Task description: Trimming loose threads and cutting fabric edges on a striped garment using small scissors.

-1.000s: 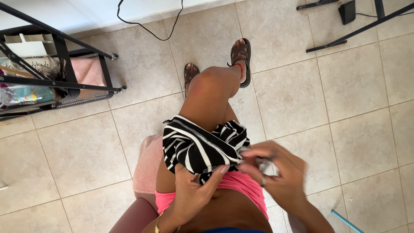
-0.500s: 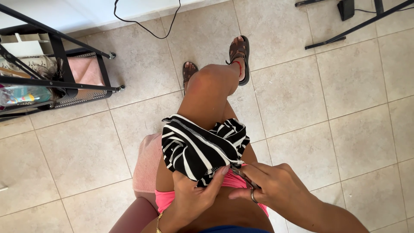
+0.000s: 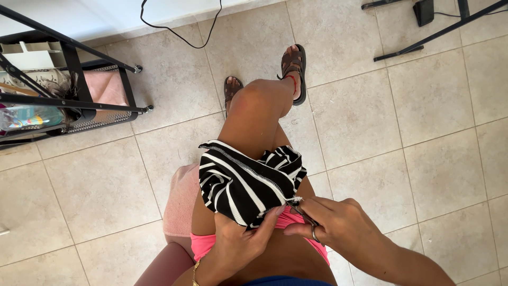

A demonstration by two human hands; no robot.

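While the soft black-and-white striped cloth (image 3: pixel 246 182) lies bunched on the person's thigh, the left hand (image 3: pixel 241 241) has its grip closed on the cloth's near edge, thumb over the crumpled folds. The right hand (image 3: pixel 336 228) sits just right of it, fingers curled round small metal scissors (image 3: pixel 307 220), blades touching the cloth's frayed near-right corner, where a zigzag seam ends. Far left, a black wire-mesh cart (image 3: pixel 79 111) holds a pink folded fabric (image 3: pixel 106 87) and some papers. Beige matte tiles make up the floor (image 3: pixel 423 159).
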